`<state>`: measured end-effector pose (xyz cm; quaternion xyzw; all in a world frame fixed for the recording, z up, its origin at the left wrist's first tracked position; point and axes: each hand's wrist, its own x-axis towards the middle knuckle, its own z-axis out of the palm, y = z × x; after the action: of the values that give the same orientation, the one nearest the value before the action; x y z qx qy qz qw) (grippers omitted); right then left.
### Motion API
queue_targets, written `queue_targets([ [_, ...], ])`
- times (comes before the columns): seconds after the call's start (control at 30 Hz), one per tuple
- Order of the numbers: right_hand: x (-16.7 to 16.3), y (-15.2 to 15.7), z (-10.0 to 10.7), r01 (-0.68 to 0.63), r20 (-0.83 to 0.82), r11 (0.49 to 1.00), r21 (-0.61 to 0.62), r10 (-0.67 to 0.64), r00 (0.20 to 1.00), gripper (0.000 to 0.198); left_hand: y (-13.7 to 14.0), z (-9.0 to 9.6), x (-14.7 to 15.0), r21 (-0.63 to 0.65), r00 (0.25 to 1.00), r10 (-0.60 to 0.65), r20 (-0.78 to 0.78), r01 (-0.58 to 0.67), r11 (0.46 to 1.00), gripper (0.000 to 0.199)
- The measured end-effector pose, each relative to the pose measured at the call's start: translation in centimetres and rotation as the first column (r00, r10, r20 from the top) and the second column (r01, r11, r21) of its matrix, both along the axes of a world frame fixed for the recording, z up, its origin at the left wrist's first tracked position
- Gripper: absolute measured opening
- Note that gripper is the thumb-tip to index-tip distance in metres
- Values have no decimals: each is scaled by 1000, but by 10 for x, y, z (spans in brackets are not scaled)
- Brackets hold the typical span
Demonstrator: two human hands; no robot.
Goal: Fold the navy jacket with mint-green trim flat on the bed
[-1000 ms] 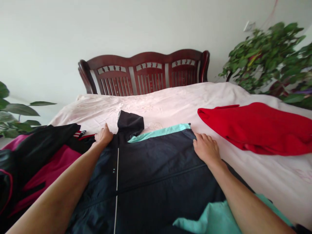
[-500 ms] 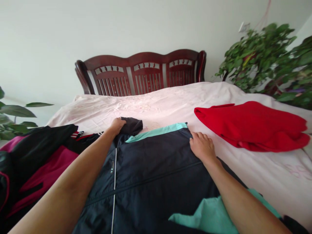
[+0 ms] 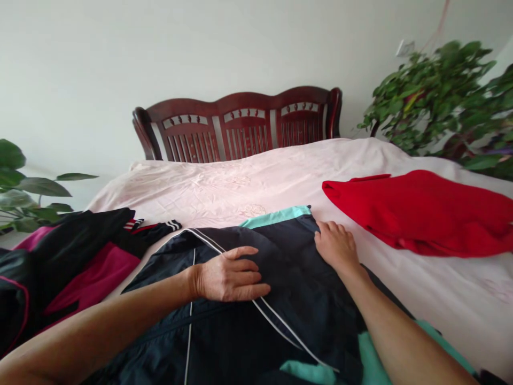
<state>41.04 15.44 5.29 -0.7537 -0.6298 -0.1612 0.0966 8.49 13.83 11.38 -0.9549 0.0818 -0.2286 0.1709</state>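
Note:
A dark navy jacket (image 3: 224,331) with white piping and turquoise parts lies spread on the bed. Its sleeve (image 3: 280,315), edged with two white lines, is folded across the body. My left hand (image 3: 234,275) rests on this sleeve, palm down, fingers stretched out and slightly apart. At the jacket's far right corner, beside the turquoise strip (image 3: 276,216), my right hand (image 3: 336,243) has curled fingers and grips the fabric edge; its fingertips are hidden.
A folded red garment (image 3: 420,214) lies on the right of the pink bedsheet (image 3: 208,187). Black and magenta clothing (image 3: 100,262) is heaped at left. Behind stands a dark wooden headboard (image 3: 244,125). Leafy plants (image 3: 433,101) flank the bed.
My left hand has moved right and nearer, bringing the sleeve from the far left over onto the jacket's body, and its fingers have opened. My right hand stays at the corner.

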Motion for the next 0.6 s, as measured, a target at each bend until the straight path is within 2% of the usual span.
queue_targets([
  [0.03, 0, 0, 0, 1, -2, 1000, -1, -1, 1000, 33, 4, 2, -3, -38, 1000, 24, -11, -24, 999, 23],
  [0.07, 0, -1, 1, 2, -4, 1000, -3, -2, 1000, 33, 13, 6, -5, -105, 995, 100, -19, -101, 989, 22],
  [0.1, -1, -1, 1, 2, -7, 1000, -8, -2, 1000, 34, 25, 12, -7, -188, 974, 224, -23, -224, 956, 20],
  [0.13, -1, -1, 1, 0, -9, 1000, -14, 0, 1000, 34, 41, 20, -8, -275, 926, 377, -21, -368, 889, 19],
  [0.17, -1, -2, 2, -2, -9, 1000, -20, 2, 1000, 34, 61, 29, -10, -374, 827, 561, -24, -528, 762, 19],
  [0.2, -2, -2, 2, -2, -9, 1000, -23, 2, 1000, 34, 82, 39, -12, -429, 710, 704, 3, -635, 642, 22],
  [0.3, -2, -3, 3, 6, -10, 1000, -26, -6, 1000, 34, 140, 57, -23, -520, 441, 896, 53, -754, 402, 35],
  [0.33, -2, -3, 3, 10, -11, 1000, -28, -10, 1000, 34, 151, 57, -28, -549, 315, 947, 56, -783, 293, 40],
  [0.37, -2, -3, 3, 12, -12, 999, -30, -13, 1000, 33, 156, 53, -32, -566, 221, 974, 47, -798, 208, 46],
  [0.4, -2, -2, 3, 12, -13, 999, -32, -12, 1000, 33, 155, 47, -36, -572, 158, 987, 28, -808, 145, 51],
  [0.43, -2, -2, 3, 9, -13, 999, -32, -9, 1000, 34, 148, 38, -40, -568, 134, 991, 1, -816, 111, 53],
  [0.47, -2, -2, 3, 6, -14, 999, -32, -7, 1000, 34, 136, 28, -43, -551, 148, 989, -32, -828, 106, 52],
  [0.6, -2, -2, 1, 2, -26, 1000, -21, -3, 1000, 35, 63, -12, -61, -396, 264, 939, -219, -904, 161, 52],
])
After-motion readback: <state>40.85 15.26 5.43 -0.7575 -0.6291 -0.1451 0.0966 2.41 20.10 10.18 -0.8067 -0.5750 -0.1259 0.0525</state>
